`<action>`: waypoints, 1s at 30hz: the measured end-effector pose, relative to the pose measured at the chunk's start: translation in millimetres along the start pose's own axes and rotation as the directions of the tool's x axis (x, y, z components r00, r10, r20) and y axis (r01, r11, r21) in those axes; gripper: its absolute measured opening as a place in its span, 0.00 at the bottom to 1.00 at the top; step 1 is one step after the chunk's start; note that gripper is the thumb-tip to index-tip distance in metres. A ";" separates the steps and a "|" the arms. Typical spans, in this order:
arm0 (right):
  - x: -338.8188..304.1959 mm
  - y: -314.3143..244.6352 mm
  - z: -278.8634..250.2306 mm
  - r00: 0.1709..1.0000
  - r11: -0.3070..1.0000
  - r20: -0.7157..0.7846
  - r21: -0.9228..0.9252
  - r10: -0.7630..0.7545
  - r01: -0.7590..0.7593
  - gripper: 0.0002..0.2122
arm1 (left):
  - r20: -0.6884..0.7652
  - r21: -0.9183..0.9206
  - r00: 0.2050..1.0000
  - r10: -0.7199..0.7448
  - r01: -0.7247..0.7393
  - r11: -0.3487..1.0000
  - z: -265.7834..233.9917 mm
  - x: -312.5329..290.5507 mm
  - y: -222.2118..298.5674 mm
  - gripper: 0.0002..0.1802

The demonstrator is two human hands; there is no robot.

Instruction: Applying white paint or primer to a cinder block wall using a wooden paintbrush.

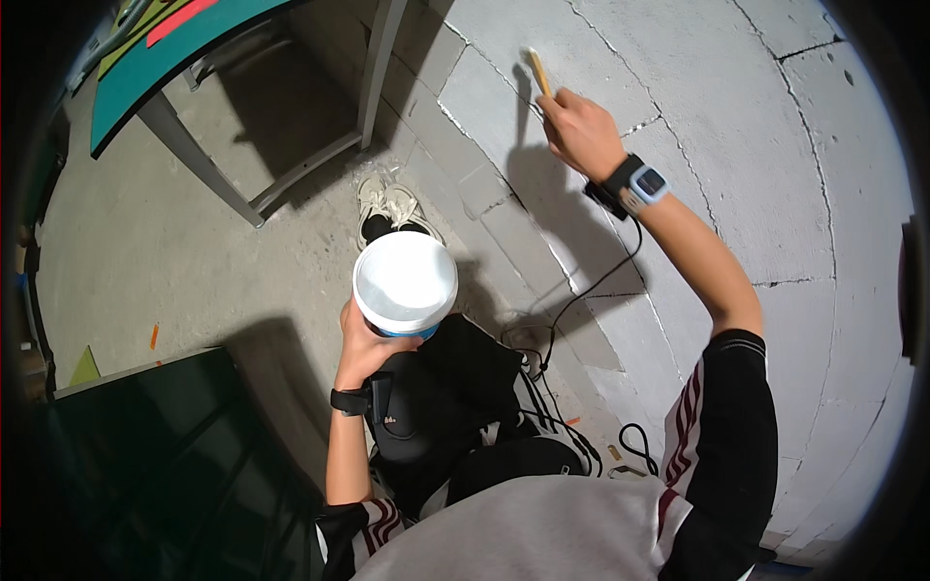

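My right hand [583,134] reaches out to the white-coated block wall [707,242], its fingers closed round the wooden handle of a paintbrush [540,75]. The pale bristle end points away from me and lies at or very near the wall; I cannot tell whether it touches. In front of my body, my left hand [365,347] grips the side of a white bucket [407,323] with a blue band low on it. Looking into its open top, I see a white inside. How much paint it holds is not plain.
A teal-topped table [179,73] with grey metal legs stands at the upper left, near the wall. At the lower left is a dark green panel [184,436]. A black cable [593,288] runs from my right wrist toward the floor. My shoes [373,198] rest on concrete.
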State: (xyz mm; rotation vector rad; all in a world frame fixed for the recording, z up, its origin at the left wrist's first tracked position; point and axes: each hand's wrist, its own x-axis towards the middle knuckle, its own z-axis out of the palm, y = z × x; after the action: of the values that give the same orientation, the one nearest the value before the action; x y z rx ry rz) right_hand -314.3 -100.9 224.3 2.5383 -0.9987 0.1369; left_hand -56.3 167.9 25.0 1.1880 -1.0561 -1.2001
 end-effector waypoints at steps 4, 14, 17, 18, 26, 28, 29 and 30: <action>14.7 12.8 11.1 0.999 0.997 0.022 -0.073 -0.032 0.034 0.05 | -0.040 -0.081 0.999 -0.005 0.002 0.997 0.7 -3.2 4.4 0.48; -71.3 -18.1 -61.0 0.969 0.987 0.196 0.033 0.149 -0.158 0.07 | -0.011 -0.001 1.000 0.001 -0.001 1.000 -1.3 3.5 1.7 0.47; -46.4 -16.1 -42.6 0.993 0.993 0.088 0.090 0.073 -0.081 0.06 | -0.025 0.016 0.999 0.020 -0.020 1.000 2.4 4.4 -0.6 0.47; -33.4 -12.4 -26.9 0.999 0.995 0.031 0.095 0.031 -0.034 0.06 | -0.026 0.019 0.999 0.027 -0.026 0.999 2.6 4.0 -0.4 0.47; 39.4 7.3 58.8 1.000 1.000 0.028 -0.020 0.006 -0.005 0.05 | -0.066 -0.068 0.998 0.010 -0.014 0.998 2.4 0.2 6.8 0.46; 20.0 3.9 46.6 0.995 0.999 0.094 0.008 0.043 -0.044 0.06 | -0.077 -0.078 0.997 -0.009 0.003 0.997 0.4 -1.7 3.5 0.46; 5.6 2.5 36.6 0.991 0.999 0.124 0.002 0.053 -0.054 0.07 | -0.054 -0.033 0.999 -0.001 -0.001 0.999 -2.0 0.6 0.7 0.46; -11.4 -0.4 21.9 0.985 0.997 0.153 -0.024 0.075 -0.072 0.07 | -0.027 0.011 1.000 0.010 -0.010 1.000 -3.0 1.7 -0.9 0.46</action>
State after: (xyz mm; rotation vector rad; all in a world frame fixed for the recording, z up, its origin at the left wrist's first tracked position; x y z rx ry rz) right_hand -323.6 -102.3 201.6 2.5271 -1.1472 -0.0487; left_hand -53.2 166.5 23.8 1.2027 -1.0479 -1.1692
